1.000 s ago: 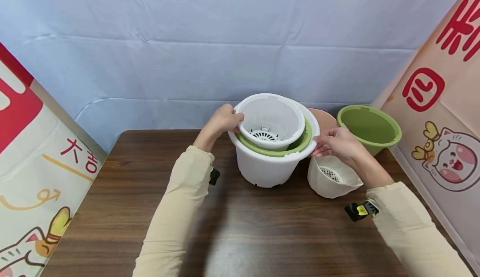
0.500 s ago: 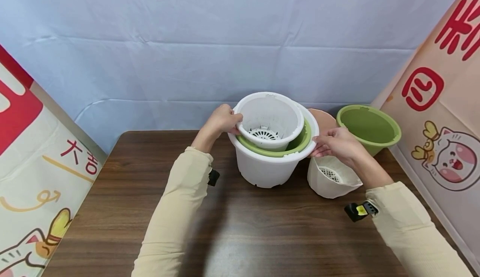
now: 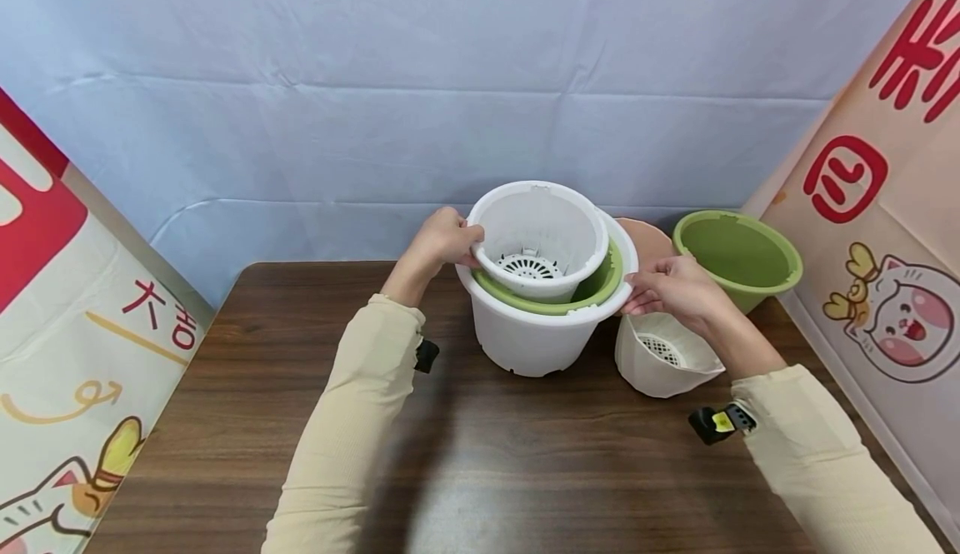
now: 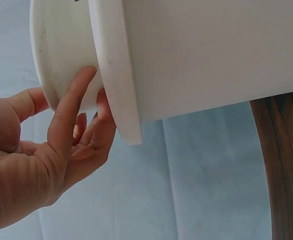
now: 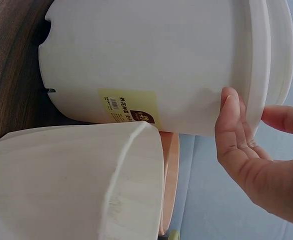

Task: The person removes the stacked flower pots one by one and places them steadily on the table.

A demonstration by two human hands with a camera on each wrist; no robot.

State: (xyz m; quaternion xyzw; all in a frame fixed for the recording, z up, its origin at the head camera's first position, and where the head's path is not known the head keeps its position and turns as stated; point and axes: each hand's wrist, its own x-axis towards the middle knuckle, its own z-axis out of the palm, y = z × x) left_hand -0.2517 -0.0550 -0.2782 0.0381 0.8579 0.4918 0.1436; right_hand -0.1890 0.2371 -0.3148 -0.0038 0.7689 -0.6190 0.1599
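A large white flowerpot (image 3: 525, 346) stands upright on the table. Nested inside it is a green pot (image 3: 609, 287), and within that a smaller white pot (image 3: 542, 204) with a slotted bottom. My left hand (image 3: 446, 237) pinches the smaller white pot's rim at its left side, thumb over the edge. In the left wrist view the fingers (image 4: 74, 95) lie against that pot's wall, some close under the large rim. My right hand (image 3: 671, 287) pinches the large white pot's rim from the right; a yellow label (image 5: 129, 107) shows on that pot in the right wrist view.
Just right of the stack sits a cream pot (image 3: 652, 371) with a perforated bottom and uneven rim. A peach pot (image 3: 647, 237) is partly hidden behind my right hand. Another green pot (image 3: 742, 250) stands at the back right, near the printed side panel (image 3: 892, 271).
The smaller white pot has risen slightly at its far rim inside the green one. My left hand has hardly moved with it; the right hand and large pot stay in place.
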